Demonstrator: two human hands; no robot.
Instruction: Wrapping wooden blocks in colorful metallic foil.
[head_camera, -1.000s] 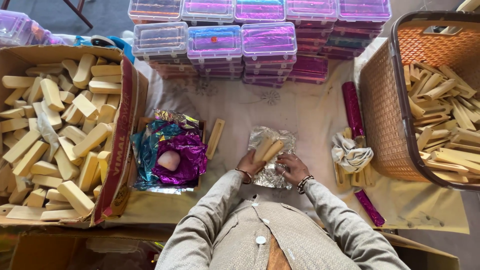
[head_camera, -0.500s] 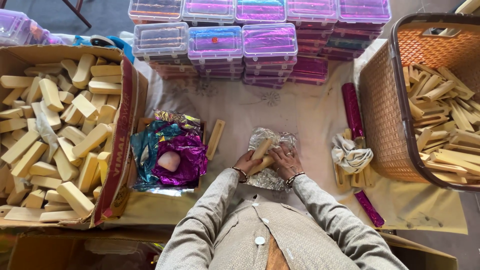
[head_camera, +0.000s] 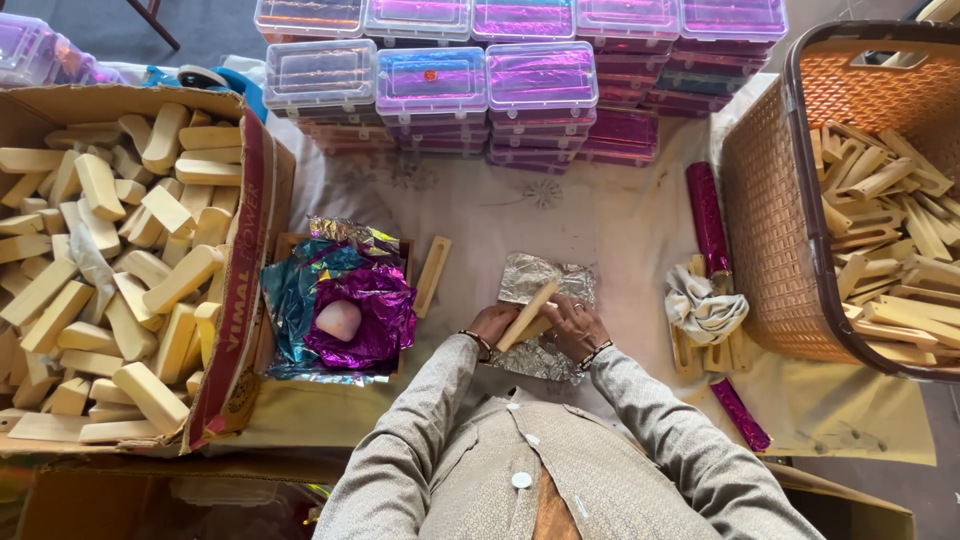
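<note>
Both of my hands hold one pale wooden stick (head_camera: 530, 311) tilted over a crumpled silver foil sheet (head_camera: 545, 280) on the cloth. My left hand (head_camera: 492, 324) grips its lower end; my right hand (head_camera: 573, 326) presses beside it on the foil. A small wooden tray (head_camera: 290, 245) to the left holds shiny purple and blue foil (head_camera: 350, 305) with a pink round lump (head_camera: 338, 320) on top. A single loose stick (head_camera: 433, 275) lies between the tray and the silver foil.
A cardboard box (head_camera: 245, 300) of pale wooden blocks stands at the left. An orange basket (head_camera: 775, 230) of sticks stands at the right. Stacked clear plastic boxes (head_camera: 540, 85) line the back. A purple foil roll (head_camera: 706, 215), a rag (head_camera: 703, 308) and a wrapped stick (head_camera: 740, 414) lie by the basket.
The stick has slid down and left over the foil, and my hands have shifted slightly with it. Nothing else has moved.
</note>
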